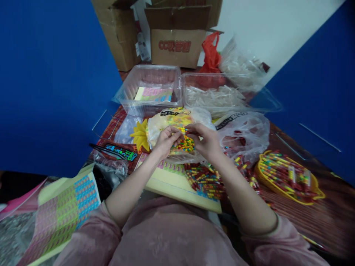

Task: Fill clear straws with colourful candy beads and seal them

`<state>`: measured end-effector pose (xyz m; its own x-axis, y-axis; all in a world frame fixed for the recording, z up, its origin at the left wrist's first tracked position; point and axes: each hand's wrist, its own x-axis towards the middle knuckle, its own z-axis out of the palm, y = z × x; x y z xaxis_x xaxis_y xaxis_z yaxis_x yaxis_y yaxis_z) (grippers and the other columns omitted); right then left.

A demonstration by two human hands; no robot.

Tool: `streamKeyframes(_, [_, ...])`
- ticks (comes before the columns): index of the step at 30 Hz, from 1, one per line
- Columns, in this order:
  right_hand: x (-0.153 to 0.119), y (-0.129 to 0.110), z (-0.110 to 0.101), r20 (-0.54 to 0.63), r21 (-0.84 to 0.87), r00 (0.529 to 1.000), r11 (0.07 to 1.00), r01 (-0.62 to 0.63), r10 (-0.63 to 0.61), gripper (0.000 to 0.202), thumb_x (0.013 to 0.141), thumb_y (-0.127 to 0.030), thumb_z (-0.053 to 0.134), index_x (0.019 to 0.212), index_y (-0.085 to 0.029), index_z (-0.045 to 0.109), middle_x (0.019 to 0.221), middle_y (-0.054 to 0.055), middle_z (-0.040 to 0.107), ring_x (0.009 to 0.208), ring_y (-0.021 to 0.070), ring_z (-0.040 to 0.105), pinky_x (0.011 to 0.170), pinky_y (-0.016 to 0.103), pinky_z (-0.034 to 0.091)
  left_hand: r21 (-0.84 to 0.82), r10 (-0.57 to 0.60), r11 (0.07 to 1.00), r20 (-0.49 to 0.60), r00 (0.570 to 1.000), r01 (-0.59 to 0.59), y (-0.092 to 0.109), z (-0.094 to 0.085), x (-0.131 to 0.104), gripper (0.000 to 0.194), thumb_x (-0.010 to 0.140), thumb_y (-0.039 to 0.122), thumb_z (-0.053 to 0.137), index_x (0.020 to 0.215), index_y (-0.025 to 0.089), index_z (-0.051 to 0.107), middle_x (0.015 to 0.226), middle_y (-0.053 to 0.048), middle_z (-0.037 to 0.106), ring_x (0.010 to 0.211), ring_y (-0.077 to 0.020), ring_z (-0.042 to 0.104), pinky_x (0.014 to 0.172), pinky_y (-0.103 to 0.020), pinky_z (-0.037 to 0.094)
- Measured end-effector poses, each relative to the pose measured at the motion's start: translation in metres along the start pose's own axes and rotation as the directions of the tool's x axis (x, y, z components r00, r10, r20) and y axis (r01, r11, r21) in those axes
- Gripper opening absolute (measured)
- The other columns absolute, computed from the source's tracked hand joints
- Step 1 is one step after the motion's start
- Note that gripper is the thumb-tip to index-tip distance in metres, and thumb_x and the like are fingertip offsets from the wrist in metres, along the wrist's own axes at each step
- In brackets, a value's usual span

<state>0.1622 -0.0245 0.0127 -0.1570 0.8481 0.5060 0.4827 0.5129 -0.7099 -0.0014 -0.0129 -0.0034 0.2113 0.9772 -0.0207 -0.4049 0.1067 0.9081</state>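
Observation:
My left hand (167,139) and my right hand (205,142) meet over a white plastic bag (201,115), fingertips pinched close together. Whatever small thing they pinch is too small to make out; specks of yellow show at the fingertips. Just below, a heap of tiny red, yellow and green candy beads (187,144) lies in the bag's mouth. Filled candy tubes (206,181) with dark red ends are piled on a printed sticker sheet (169,177) in front of me, partly under my right forearm.
Behind the bag stand two clear plastic tubs, one with sticker sheets (154,94), the other with clear tubes (213,96). A yellow basket (259,171) of filled tubes is at right. Cardboard boxes (177,48) stand behind; blue panels (55,85) flank both sides. Scissor-like black handles (108,150) lie left.

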Motion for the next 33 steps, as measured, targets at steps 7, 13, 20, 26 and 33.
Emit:
streamKeyframes(7, [-0.005,0.009,0.003,0.002,-0.017,0.999,0.999,0.052,-0.052,0.018,0.084,-0.019,0.062,0.1,-0.022,0.069,0.087,0.005,0.072,0.076,0.0199,0.071,0.069,0.033,0.057,-0.034,0.021,0.999,0.041,0.999,-0.02,-0.007,-0.002,-0.002,0.041,0.071,0.042,0.084,0.078,0.016,0.054,0.065,0.001,0.064,0.052,-0.0061,0.049,0.049,-0.02,0.032])
streamKeyframes(13, [-0.002,0.001,-0.002,0.079,-0.192,0.979,0.961,0.2,-0.188,0.019,0.089,-0.018,0.055,0.098,-0.025,0.071,0.086,0.005,0.072,0.078,0.0207,0.069,0.07,0.034,0.055,-0.014,0.005,1.0,0.029,1.0,-0.005,-0.004,0.0,-0.002,0.039,0.071,0.039,0.085,0.075,0.016,0.053,0.061,0.001,0.06,0.051,-0.0073,0.049,0.047,-0.021,0.03])
streamKeyframes(20, [-0.001,-0.003,0.01,0.06,-0.163,0.996,0.984,0.078,-0.069,0.028,0.086,-0.013,0.053,0.105,-0.023,0.071,0.095,0.006,0.072,0.085,0.0201,0.068,0.078,0.034,0.056,0.054,0.039,0.998,-0.009,0.999,-0.039,0.0,-0.004,0.002,0.037,0.068,0.037,0.085,0.072,0.017,0.054,0.054,0.005,0.054,0.047,-0.006,0.044,0.044,-0.018,0.028])
streamKeyframes(26, [-0.014,0.005,-0.015,0.015,0.058,0.995,0.993,-0.103,0.102,0.029,0.088,-0.024,0.061,0.116,-0.022,0.066,0.091,0.003,0.072,0.082,0.0167,0.067,0.076,0.029,0.055,0.149,0.074,0.985,0.105,0.992,-0.089,-0.001,0.002,0.006,0.045,0.069,0.052,0.084,0.09,0.019,0.062,0.062,0.002,0.061,0.049,-0.0095,0.054,0.044,-0.02,0.037])
streamKeyframes(33, [-0.092,0.023,-0.097,-0.29,0.114,0.907,0.952,-0.284,0.306,0.034,0.09,-0.049,0.063,0.109,-0.021,0.068,0.086,0.003,0.07,0.071,0.0162,0.064,0.067,0.029,0.053,0.212,0.372,0.908,-0.005,0.928,-0.362,0.012,0.002,-0.004,0.043,0.08,0.054,0.075,0.107,0.022,0.062,0.089,-0.004,0.073,0.085,-0.0167,0.07,0.072,-0.025,0.053])
